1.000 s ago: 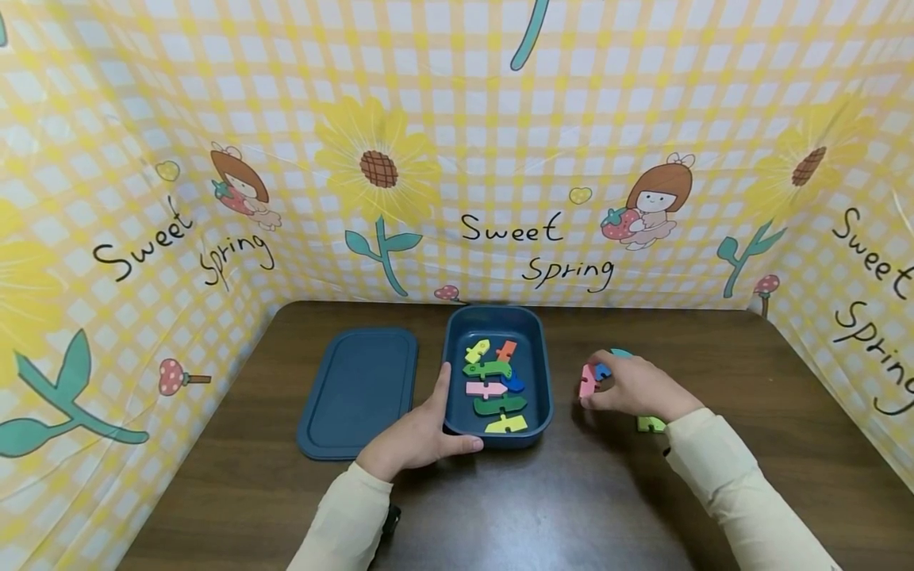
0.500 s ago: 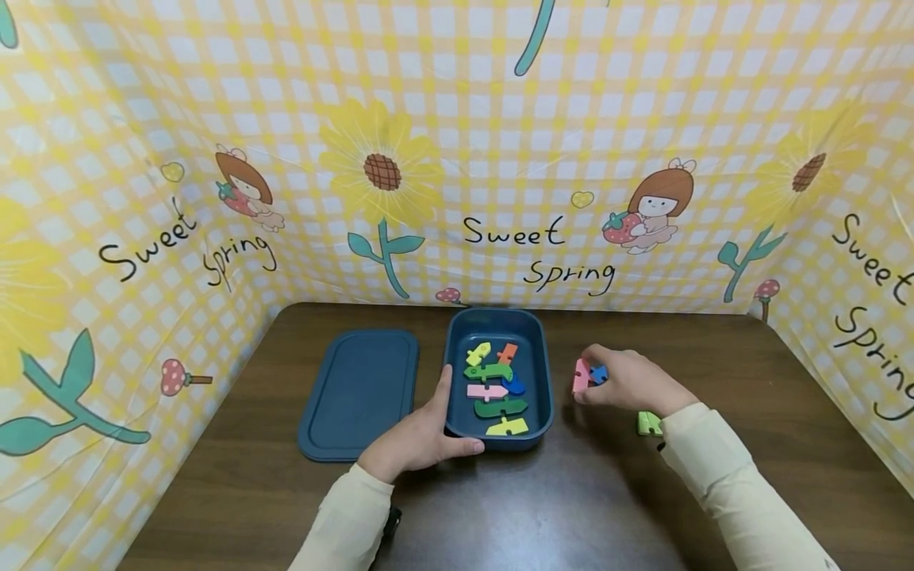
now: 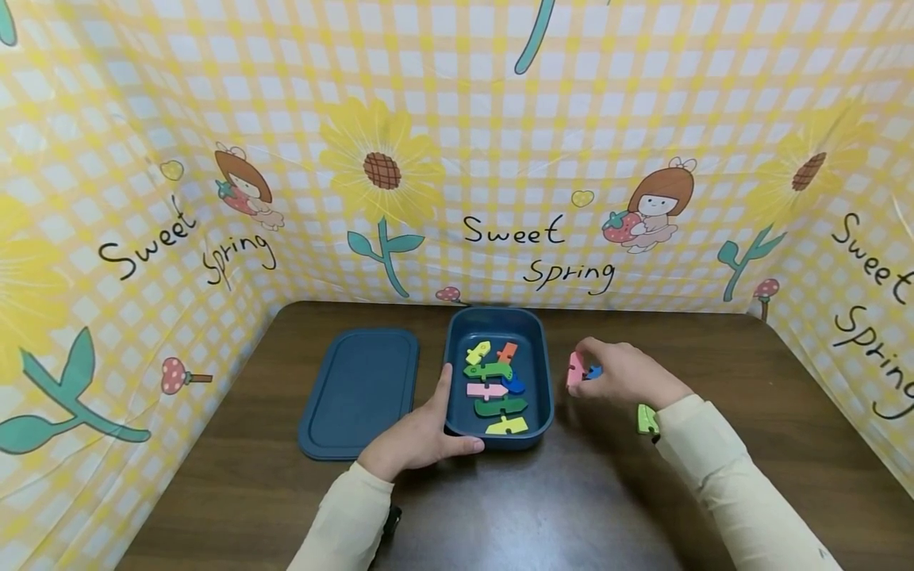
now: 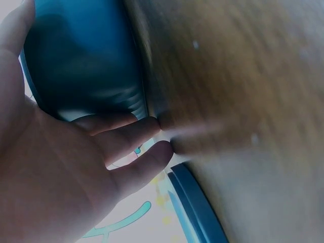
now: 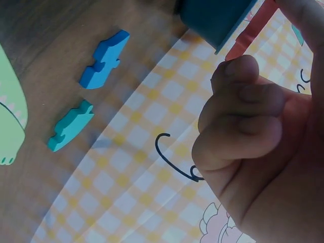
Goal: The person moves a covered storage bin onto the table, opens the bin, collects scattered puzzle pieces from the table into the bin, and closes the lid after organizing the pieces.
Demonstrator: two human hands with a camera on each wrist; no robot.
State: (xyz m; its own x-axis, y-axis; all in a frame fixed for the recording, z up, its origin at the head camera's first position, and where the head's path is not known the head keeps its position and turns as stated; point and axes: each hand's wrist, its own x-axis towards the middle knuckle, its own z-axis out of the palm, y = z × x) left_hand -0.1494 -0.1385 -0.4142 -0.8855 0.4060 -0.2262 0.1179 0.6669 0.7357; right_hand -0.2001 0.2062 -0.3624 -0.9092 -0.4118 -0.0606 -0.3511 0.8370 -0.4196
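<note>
My right hand [image 3: 631, 377] pinches a pink puzzle piece [image 3: 574, 370] between thumb and fingertips, just right of the dark blue box [image 3: 548, 396]. The same piece [image 5: 250, 33] looks reddish in the right wrist view, the other fingers curled beneath. My left hand [image 3: 421, 436] rests against the box's left side, thumb by its front corner; in the left wrist view its fingers [image 4: 139, 169] lie loosely extended. Inside the box lie several puzzle pieces, among them a dark green one [image 3: 500, 408], a pink one [image 3: 487, 390] and a yellow one [image 3: 508, 426].
A blue piece [image 5: 104, 59], a teal piece [image 5: 71, 125] and a light green piece [image 3: 647, 419] lie on the brown table [image 3: 500, 515] around the right hand. The box's flat lid [image 3: 360, 392] lies to the left. A checkered cloth [image 3: 457, 159] walls the back and sides.
My right hand has moved slightly left, toward the box, carrying the pink puzzle piece away from the blue piece. The left hand and the box have stayed put.
</note>
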